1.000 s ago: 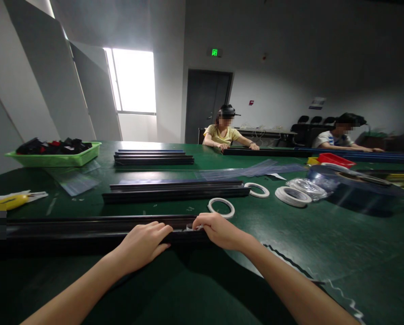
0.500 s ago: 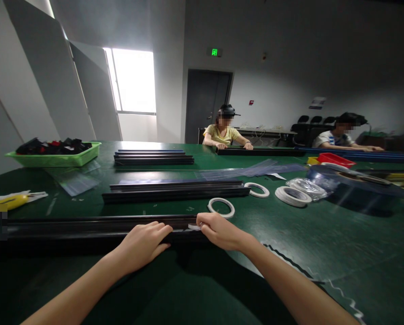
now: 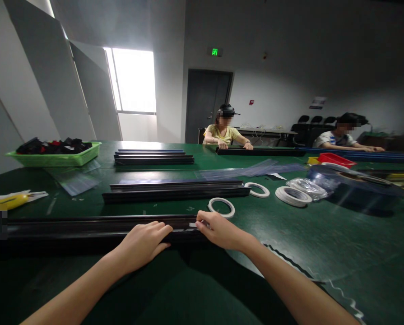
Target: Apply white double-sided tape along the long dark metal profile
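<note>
A long black channel-shaped profile (image 3: pixel 69 225) lies across the near side of the table. My left hand (image 3: pixel 147 239) grips it close to its right end, fingers over the top and thumb on the near side. At that end my right hand (image 3: pixel 218 230) is closed in a pinch on a small white strip of tape (image 3: pixel 192 225), which sticks out to the left of the fingertips over the profile. Just behind my right hand lies a white tape roll (image 3: pixel 221 199). The right tip of the profile is hidden behind that hand.
Shorter black profiles (image 3: pixel 174 192) lie beyond. More white tape rolls (image 3: pixel 291 196) and a large blue-tinted film roll (image 3: pixel 360 189) are to the right. A green basket (image 3: pixel 59 158) of dark parts and a yellow-handled tool (image 3: pixel 12 201) are left. Two people sit across the table.
My right hand's fingers have shifted slightly up, and the white strip now looks straighter beside them. My left hand and the profile stay in place.
</note>
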A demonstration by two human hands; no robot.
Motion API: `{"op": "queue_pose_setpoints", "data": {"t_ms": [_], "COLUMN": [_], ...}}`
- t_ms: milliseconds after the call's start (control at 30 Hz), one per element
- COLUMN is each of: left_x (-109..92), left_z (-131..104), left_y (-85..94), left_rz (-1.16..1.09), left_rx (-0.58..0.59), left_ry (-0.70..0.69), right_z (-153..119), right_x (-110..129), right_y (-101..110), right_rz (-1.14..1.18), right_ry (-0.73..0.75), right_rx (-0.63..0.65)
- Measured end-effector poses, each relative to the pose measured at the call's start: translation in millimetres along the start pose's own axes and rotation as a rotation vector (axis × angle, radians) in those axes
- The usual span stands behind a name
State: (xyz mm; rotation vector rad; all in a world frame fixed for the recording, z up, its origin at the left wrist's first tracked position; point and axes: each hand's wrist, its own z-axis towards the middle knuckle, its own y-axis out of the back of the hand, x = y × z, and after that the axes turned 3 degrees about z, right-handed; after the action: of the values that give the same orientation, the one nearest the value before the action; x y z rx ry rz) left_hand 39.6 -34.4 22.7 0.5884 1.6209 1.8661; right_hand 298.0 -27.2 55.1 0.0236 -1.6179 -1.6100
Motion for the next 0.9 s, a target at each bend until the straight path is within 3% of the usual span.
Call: {"op": "queue_pose_setpoints", "data": {"t_ms": [900], "left_x": [-2.4], "left_z": [-0.3], "left_y": [2.4], "left_rz": [0.003], "left_rx": [0.005], "left_ry": [0.008], "right_z": [0.2], "right_x": [-7.3], "right_y": [-2.3], "right_rz": [0.019], "right_ry": [-0.023], "right_rx": [0.009]}}
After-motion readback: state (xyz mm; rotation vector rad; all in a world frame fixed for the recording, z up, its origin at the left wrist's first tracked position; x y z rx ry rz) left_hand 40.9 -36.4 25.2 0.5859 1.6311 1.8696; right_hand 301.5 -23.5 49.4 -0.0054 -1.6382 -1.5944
